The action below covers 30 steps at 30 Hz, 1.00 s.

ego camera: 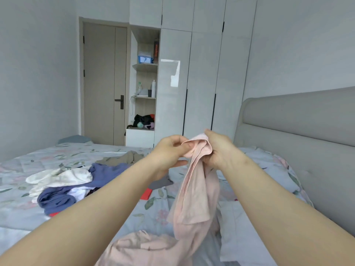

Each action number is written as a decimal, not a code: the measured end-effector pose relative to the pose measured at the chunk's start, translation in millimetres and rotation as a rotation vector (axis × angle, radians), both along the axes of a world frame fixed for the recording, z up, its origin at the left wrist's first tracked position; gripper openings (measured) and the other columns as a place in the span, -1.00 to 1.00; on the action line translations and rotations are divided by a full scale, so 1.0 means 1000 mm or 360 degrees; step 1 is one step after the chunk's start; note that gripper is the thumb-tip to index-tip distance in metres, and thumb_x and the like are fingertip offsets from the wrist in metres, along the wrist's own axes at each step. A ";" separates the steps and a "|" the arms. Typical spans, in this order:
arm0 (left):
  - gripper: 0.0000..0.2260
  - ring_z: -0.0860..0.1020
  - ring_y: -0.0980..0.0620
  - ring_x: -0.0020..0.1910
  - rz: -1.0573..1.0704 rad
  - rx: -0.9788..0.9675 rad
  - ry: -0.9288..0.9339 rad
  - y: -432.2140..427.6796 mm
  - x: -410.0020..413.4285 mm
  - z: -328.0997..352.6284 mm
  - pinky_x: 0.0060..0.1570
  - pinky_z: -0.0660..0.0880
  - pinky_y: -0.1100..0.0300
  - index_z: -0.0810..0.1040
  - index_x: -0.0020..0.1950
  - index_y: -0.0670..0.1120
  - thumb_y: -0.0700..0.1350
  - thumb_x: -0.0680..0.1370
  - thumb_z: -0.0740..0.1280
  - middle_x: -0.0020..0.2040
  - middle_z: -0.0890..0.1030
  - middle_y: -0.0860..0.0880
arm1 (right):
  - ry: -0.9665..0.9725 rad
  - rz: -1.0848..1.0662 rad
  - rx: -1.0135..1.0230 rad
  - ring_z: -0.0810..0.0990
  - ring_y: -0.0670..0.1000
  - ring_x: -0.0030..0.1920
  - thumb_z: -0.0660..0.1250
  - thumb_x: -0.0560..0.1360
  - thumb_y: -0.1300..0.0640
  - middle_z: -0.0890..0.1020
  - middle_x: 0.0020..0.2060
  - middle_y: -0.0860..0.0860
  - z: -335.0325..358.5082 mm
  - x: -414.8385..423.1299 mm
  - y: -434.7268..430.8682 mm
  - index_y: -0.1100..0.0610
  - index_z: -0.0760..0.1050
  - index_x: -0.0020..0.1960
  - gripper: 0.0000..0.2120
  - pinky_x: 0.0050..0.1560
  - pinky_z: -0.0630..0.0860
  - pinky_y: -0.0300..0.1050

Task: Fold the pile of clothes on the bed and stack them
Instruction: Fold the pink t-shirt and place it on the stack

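Note:
A pale pink garment (pixel 194 192) hangs from both my hands above the bed (pixel 134 212). My left hand (pixel 171 150) pinches its top edge with thumb and fingers. My right hand (pixel 217 148) grips the bunched top beside it. The garment's lower part trails onto the bed near me. To the left lies the loose pile: a white piece (pixel 59 178), blue clothes (pixel 103 173), a khaki one (pixel 124 159) behind, a grey piece (pixel 161 183) and something red (pixel 146 193).
A grey padded headboard (pixel 299 131) runs along the right. White wardrobe doors (pixel 201 73), open shelves (pixel 145 83) with bottles and a shut door (pixel 104 83) stand beyond the bed. A pillow (pixel 242 235) lies at the near right.

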<state>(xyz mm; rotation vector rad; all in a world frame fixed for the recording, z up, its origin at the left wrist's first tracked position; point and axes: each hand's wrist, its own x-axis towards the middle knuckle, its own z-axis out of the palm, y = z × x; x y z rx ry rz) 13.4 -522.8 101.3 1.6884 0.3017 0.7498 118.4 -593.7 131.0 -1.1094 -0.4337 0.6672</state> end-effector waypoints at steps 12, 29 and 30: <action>-0.88 0.51 0.13 -0.38 0.0039 0.0188 0.0189 0.040 -0.018 0.060 -0.34 0.50 0.33 0.54 -0.23 -0.11 -0.23 0.52 0.35 -0.37 0.58 0.04 | -0.1446 0.0480 -0.0626 0.38 -0.10 -0.57 0.35 0.49 0.24 0.47 -0.49 0.00 0.020 0.004 -0.024 0.12 0.50 -0.20 -0.89 -0.50 0.41 -0.28; -0.89 0.58 0.10 -0.35 -0.0105 0.0083 0.0214 0.045 -0.010 0.080 -0.31 0.58 0.27 0.51 -0.18 -0.16 -0.22 0.54 0.31 -0.29 0.60 -0.05 | -0.1795 -0.0109 -0.0350 0.45 -0.07 -0.33 0.43 0.44 0.04 0.51 -0.33 -0.06 0.022 0.023 -0.022 0.08 0.49 -0.16 -0.84 -0.35 0.31 -0.19; -0.96 0.58 0.11 -0.35 -0.0065 0.0272 0.0371 0.047 -0.014 0.079 -0.33 0.56 0.31 0.54 -0.14 -0.19 -0.25 0.52 0.35 -0.28 0.60 -0.05 | -0.1870 -0.0096 -0.0418 0.46 -0.08 -0.32 0.47 0.40 -0.01 0.52 -0.32 -0.07 0.022 0.026 -0.024 0.08 0.50 -0.16 -0.80 -0.34 0.32 -0.20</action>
